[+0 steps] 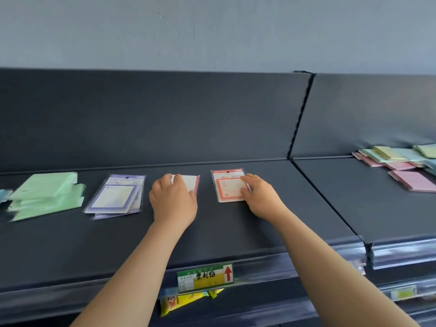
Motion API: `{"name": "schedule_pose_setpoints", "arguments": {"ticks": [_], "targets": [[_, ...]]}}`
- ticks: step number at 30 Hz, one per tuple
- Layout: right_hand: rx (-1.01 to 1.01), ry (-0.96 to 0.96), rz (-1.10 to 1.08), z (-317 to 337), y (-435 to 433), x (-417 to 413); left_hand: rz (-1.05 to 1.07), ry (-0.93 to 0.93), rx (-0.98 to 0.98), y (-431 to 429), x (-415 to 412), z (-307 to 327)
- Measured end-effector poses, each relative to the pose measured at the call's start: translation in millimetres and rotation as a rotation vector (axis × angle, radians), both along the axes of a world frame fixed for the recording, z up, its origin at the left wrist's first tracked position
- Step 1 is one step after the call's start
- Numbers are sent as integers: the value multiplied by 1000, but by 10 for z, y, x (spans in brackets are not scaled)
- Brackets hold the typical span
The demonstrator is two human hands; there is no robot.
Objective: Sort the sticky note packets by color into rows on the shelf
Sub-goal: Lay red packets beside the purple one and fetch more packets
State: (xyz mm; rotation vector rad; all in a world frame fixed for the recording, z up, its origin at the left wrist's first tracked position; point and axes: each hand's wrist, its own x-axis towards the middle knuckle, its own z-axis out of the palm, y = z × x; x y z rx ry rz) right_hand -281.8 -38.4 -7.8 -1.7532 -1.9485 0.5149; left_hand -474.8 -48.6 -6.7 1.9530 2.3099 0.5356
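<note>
On the dark shelf (212, 234) lie piles of sticky note packets. A green pile (44, 194) is at the left, a purple-bordered pile (115, 195) beside it. My left hand (173, 201) lies on a white packet with a pink-red edge (190, 181), fingers curled over its near side. My right hand (260, 197) rests its fingertips on the right edge of an orange-red bordered packet (228, 185) that lies flat on the shelf. A mixed heap of pink, yellow and pale blue packets (401, 161) sits on the neighbouring shelf at the right.
A tall dark back panel (165, 119) rises behind the shelf. A price label with a red arrow (205, 277) hangs on the front rail. Yellow packaging (186, 300) shows on the shelf below. A blue packet corner (3, 194) peeks in at far left.
</note>
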Motion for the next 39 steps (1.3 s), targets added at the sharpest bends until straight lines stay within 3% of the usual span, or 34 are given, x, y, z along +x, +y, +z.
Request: {"name": "schedule_pose_setpoints", "arguments": {"ticks": [7, 15, 27, 39], "targets": [[159, -185, -37, 212, -189, 680, -206, -23, 243, -154, 862, 308], [198, -314, -140, 319, -452, 2149, -342, -118, 256, -203, 2269, 315], [20, -276, -403, 216, -837, 4071, -541, -121, 140, -74, 4131, 146], [25, -172, -524, 224, -331, 4598, -539, -281, -72, 671, 4773, 192]]}}
